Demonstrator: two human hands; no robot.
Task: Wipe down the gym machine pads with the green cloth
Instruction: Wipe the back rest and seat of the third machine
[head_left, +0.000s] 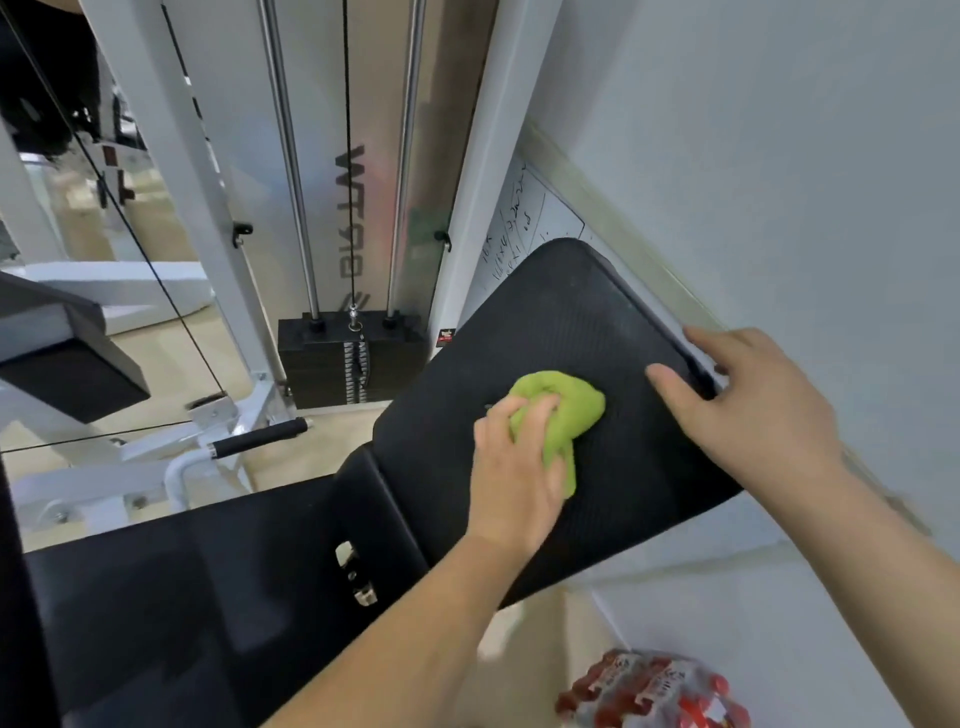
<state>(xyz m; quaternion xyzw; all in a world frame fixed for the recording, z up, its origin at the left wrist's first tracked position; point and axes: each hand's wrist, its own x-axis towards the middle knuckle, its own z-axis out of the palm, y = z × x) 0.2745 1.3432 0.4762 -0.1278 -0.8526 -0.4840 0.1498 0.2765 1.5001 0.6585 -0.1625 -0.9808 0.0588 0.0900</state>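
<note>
A black textured back pad (561, 322) tilts up toward the wall on the right. On its middle lies a bunched green cloth (563, 405). My left hand (514, 473) grips the cloth and presses it onto the pad. My right hand (748, 405) holds the pad's right edge, thumb on the face and fingers curled round behind. A second black pad, the seat (218, 587), joins below at the lower left.
A black weight stack (353, 364) with chrome guide rods and a cable stands behind the pad. White machine frame and a foam-gripped handle (260, 439) lie at the left. A whiteboard leans on the wall. A pack of red-capped bottles (654, 691) sits on the floor.
</note>
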